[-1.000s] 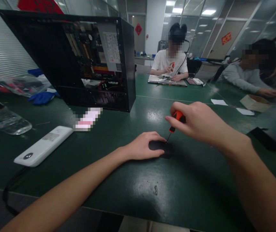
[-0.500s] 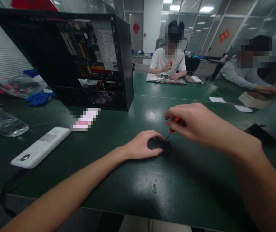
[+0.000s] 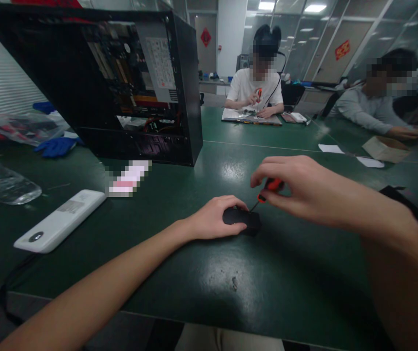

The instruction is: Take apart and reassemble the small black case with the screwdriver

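A small black box-like part [image 3: 241, 222] lies on the green table [image 3: 201, 273], and my left hand [image 3: 218, 219] grips it from the left, thumb in front and fingers behind. My right hand [image 3: 285, 187] is closed around the red and black handle of a screwdriver [image 3: 274, 185]. Its thin shaft slants down to the left, and the tip meets the black part's far right edge. Whether the tip sits in a screw or a seam is too small to tell.
An opened black computer case [image 3: 189, 97] stands behind on the left. A white power bank [image 3: 63, 219], a clear bottle [image 3: 9, 183] and blue gloves [image 3: 56, 146] lie to the left. Across the table sit two people; one works on a flat panel [image 3: 231, 116]. A cardboard box [image 3: 386, 148] is far right.
My right hand has turned slightly at the wrist, and more of the screwdriver handle shows. The left hand and the black part have stayed in place; the view has shifted a little.
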`<state>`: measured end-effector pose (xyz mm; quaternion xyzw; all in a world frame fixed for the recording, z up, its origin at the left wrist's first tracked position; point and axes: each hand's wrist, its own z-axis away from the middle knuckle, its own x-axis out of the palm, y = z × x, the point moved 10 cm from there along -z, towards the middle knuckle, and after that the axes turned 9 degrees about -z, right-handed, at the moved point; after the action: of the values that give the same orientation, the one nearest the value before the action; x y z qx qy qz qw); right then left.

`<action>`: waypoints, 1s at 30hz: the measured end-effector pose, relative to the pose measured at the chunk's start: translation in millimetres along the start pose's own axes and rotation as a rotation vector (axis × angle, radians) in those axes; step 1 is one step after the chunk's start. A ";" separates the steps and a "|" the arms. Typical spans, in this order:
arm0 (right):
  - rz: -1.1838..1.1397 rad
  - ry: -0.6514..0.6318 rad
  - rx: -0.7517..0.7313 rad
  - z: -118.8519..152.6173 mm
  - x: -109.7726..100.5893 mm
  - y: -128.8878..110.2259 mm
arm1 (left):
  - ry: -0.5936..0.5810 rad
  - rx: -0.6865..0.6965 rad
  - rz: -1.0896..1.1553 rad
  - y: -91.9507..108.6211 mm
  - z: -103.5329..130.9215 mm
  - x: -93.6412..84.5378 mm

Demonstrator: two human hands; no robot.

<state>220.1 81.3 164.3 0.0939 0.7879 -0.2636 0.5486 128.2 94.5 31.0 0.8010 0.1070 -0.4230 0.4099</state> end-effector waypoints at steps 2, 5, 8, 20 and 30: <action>-0.057 -0.061 -0.045 1.6 3.9 -6.3 | -0.003 0.005 0.003 -0.7 0.2 0.6; -0.015 -0.041 0.000 0.2 1.6 -1.4 | 0.001 0.008 0.001 -1.9 0.4 0.5; 0.063 0.018 0.098 -3.1 -2.7 10.0 | -0.001 0.014 0.001 -1.1 0.4 0.7; 0.074 -0.016 0.065 -1.1 -0.7 7.0 | -0.074 0.059 -0.021 1.4 0.9 -2.2; 0.075 -0.027 0.071 1.7 0.0 4.9 | -0.146 0.050 0.027 -1.2 2.4 -3.7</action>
<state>223.7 84.6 162.3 0.1390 0.7665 -0.2718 0.5650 123.9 94.1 32.4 0.7793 0.0556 -0.4774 0.4021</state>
